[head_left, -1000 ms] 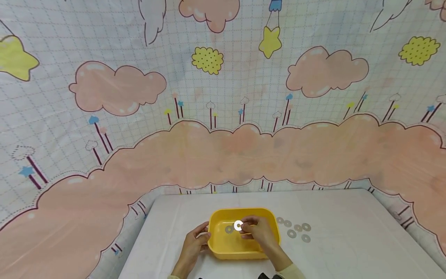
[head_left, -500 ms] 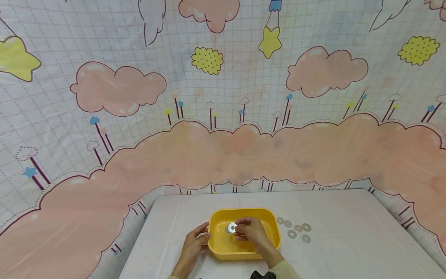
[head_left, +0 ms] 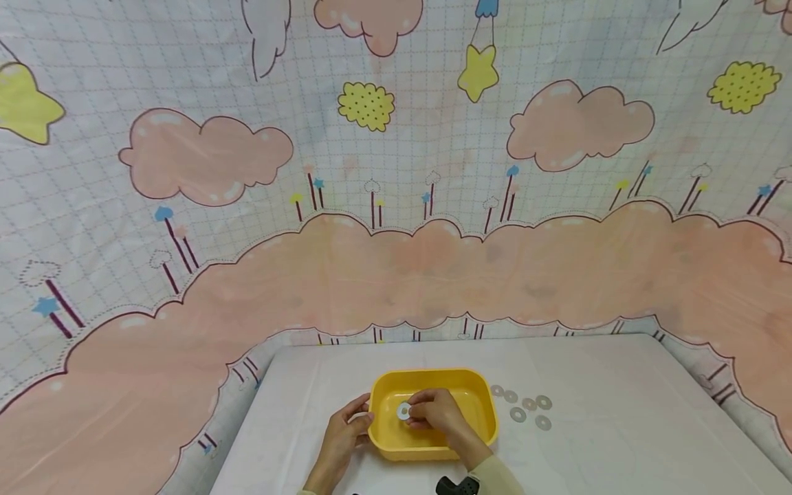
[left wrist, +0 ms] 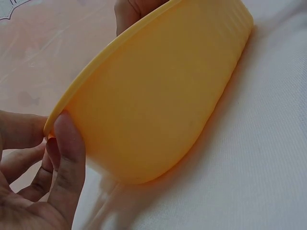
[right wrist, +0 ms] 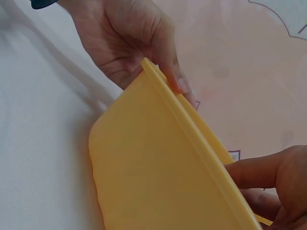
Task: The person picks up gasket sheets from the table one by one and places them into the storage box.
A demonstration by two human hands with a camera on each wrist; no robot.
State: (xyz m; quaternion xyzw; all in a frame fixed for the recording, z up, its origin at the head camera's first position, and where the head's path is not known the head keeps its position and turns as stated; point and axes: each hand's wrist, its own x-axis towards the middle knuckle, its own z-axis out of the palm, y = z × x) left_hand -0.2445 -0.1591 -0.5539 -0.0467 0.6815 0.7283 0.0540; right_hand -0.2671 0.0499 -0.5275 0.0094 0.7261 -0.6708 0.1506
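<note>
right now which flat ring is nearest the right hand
The bright ring pinched by the right hand, over the yellow tray; the six other visible rings lie on the white table.

I log: tray (head_left: pixel 408 454), plain yellow | held ring (head_left: pixel 399 413) near its left edge, silvery white | loose rings (head_left: pixel 513 416) off its right edge, greyish | surface (head_left: pixel 606 405), white | backdrop (head_left: pixel 433 275) past far edge, peach clouds, pale grid

head: bright, even light, edges stretched | wrist views: dimmer | left wrist: soft shadow (left wrist: pixel 125 201) beside yellow tray (left wrist: pixel 148 96)
</note>
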